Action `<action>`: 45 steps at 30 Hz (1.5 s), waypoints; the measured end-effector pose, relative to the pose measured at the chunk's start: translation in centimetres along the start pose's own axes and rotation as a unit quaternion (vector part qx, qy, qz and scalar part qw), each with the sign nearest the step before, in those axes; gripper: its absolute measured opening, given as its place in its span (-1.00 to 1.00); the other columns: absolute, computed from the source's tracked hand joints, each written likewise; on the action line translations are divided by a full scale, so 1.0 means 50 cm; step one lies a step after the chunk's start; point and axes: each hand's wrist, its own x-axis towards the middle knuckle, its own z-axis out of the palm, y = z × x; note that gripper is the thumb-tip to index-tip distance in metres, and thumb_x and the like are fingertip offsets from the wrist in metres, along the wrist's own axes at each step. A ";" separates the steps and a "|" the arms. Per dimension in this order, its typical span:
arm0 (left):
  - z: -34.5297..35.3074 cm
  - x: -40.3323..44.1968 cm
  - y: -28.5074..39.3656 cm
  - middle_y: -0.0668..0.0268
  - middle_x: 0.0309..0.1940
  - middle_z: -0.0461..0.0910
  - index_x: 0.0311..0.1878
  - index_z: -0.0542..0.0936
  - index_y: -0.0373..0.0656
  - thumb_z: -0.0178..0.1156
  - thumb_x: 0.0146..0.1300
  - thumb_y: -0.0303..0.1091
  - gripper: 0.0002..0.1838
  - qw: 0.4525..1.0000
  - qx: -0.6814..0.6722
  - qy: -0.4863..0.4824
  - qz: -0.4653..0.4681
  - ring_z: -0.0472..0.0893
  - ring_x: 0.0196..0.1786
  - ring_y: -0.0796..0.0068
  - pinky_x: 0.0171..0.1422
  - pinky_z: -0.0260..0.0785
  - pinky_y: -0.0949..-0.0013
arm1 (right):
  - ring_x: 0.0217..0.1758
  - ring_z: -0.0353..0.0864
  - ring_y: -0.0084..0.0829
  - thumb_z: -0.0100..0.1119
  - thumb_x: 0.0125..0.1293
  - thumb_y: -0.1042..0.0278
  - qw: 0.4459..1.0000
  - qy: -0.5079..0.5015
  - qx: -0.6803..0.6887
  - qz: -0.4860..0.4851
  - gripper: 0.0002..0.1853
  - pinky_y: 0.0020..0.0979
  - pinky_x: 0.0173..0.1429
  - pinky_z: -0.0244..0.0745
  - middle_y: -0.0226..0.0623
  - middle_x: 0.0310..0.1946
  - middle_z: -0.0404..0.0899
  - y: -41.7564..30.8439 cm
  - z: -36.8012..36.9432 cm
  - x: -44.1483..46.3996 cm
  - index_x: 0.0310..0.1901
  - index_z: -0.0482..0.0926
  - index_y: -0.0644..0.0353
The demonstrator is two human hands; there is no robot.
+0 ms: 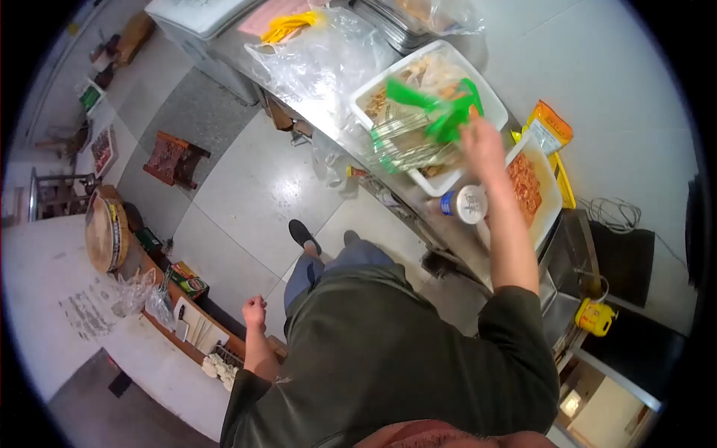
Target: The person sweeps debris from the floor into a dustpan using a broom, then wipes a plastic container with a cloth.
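My right hand [484, 147] is closed on a bright green and clear plastic bag [448, 119], blurred by motion. The bag is over a white tub [494, 104] of pale and brownish food pieces that I cannot make out. Close below that hand, a second white tub [554, 196] holds reddish chopped meat [525, 183]. Beside it stands a jar with a white lid [470, 204] and a blue label. Away from the counter, my left hand [255, 312] hangs low at my side, its fingers curled, with nothing visible in them.
Crumpled clear plastic [321, 63] and yellow gloves [287, 27] lie on the metal counter to the left. Yellow packets [549, 127] lean near the wall. A yellow container [595, 317] stands at right. A small wooden stool [173, 159] is on the tiled floor.
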 end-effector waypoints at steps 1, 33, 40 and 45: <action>-0.021 0.021 -0.007 0.38 -0.52 0.50 -0.32 0.51 -0.17 0.17 0.26 -0.24 -0.81 1.000 -0.002 -0.010 -0.025 0.41 -0.55 0.61 -0.54 0.17 0.51 | -0.07 0.57 -0.05 0.09 0.30 0.27 0.994 0.010 0.049 0.097 -0.71 -0.26 0.06 0.45 0.00 -0.17 0.61 -0.005 -0.018 0.004 -0.06 0.59 0.28; -0.007 0.131 0.302 0.05 -0.39 0.63 -0.31 0.61 -0.29 0.22 0.13 -0.13 -0.66 0.984 0.118 0.110 0.075 0.61 -0.26 0.18 -0.09 0.43 0.24 | -0.01 0.55 -0.11 0.26 0.15 0.45 0.952 -0.197 0.220 -0.079 -0.62 -0.26 0.13 0.43 -0.03 -0.05 0.55 -0.363 0.107 0.104 0.02 0.48 0.31; -0.095 0.185 0.124 -0.03 -0.27 0.64 -0.22 0.64 -0.28 0.18 0.12 -0.05 -0.58 0.982 0.026 0.188 -0.010 0.62 -0.16 0.03 -0.03 0.43 0.14 | -0.03 0.57 -0.19 0.22 0.20 0.44 0.911 -0.281 0.193 -0.231 -0.63 -0.29 0.11 0.43 -0.09 -0.05 0.56 -0.655 0.240 0.208 0.05 0.48 0.32; -0.220 0.200 0.074 -0.09 -0.32 0.62 -0.32 0.65 -0.32 0.15 0.11 -0.06 -0.58 0.981 -0.005 0.180 -0.077 0.60 -0.15 -0.06 -0.03 0.43 0.11 | 0.03 0.56 -0.10 0.23 0.22 0.37 0.852 -0.386 0.158 -0.318 -0.60 -0.25 0.13 0.43 -0.01 -0.01 0.56 -0.849 0.434 0.221 0.07 0.49 0.33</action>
